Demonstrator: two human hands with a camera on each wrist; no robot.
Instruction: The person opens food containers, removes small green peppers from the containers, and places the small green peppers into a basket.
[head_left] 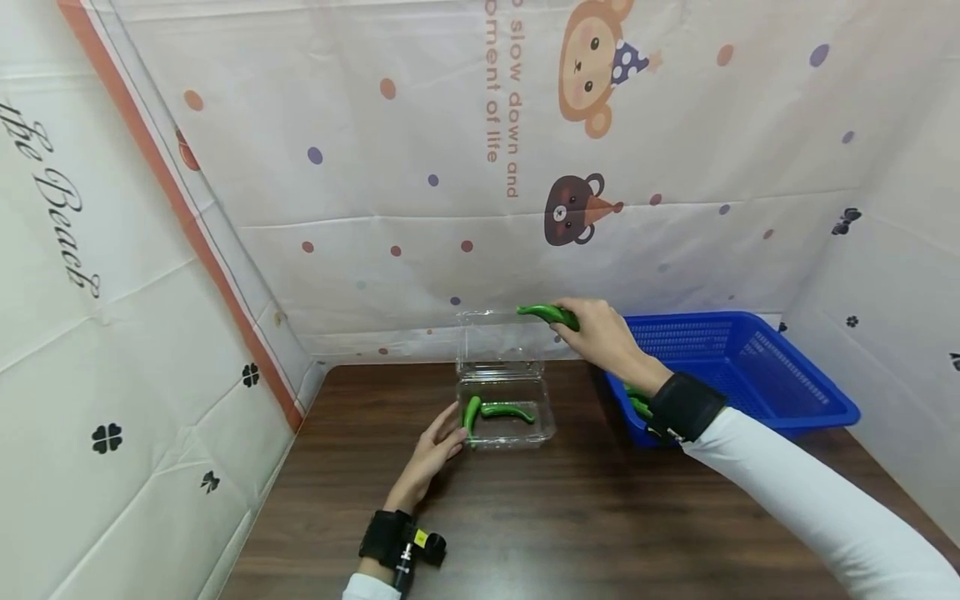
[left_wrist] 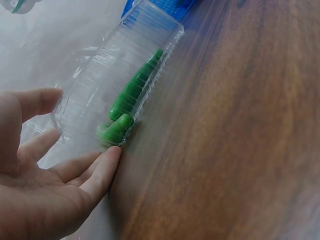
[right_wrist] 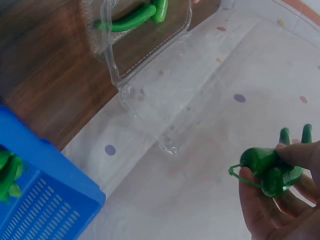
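My right hand (head_left: pixel 603 337) holds green chili peppers (head_left: pixel 550 314) in the air, just right of the raised lid of a clear plastic box (head_left: pixel 550 427). Two peppers show between the fingers in the right wrist view, with a thin green loop (right_wrist: pixel 239 172) at their ends. Down on the left, my left hand (head_left: pixel 435 450) rests its spread, loosely bent fingers against the box's left end. Inside the box lie two more chili peppers, one lengthwise (head_left: pixel 507 412) and one across the left end (head_left: pixel 471 412). The hinged lid (head_left: pixel 498 340) stands upright at the back.
A blue plastic basket (head_left: pixel 813 392) with slotted walls stands to the right, partly behind my right forearm. More green peppers (right_wrist: pixel 9 175) lie at its left side. The brown wooden table (head_left: pixel 592 517) meets a printed white cloth wall (head_left: pixel 352 283) behind the box.
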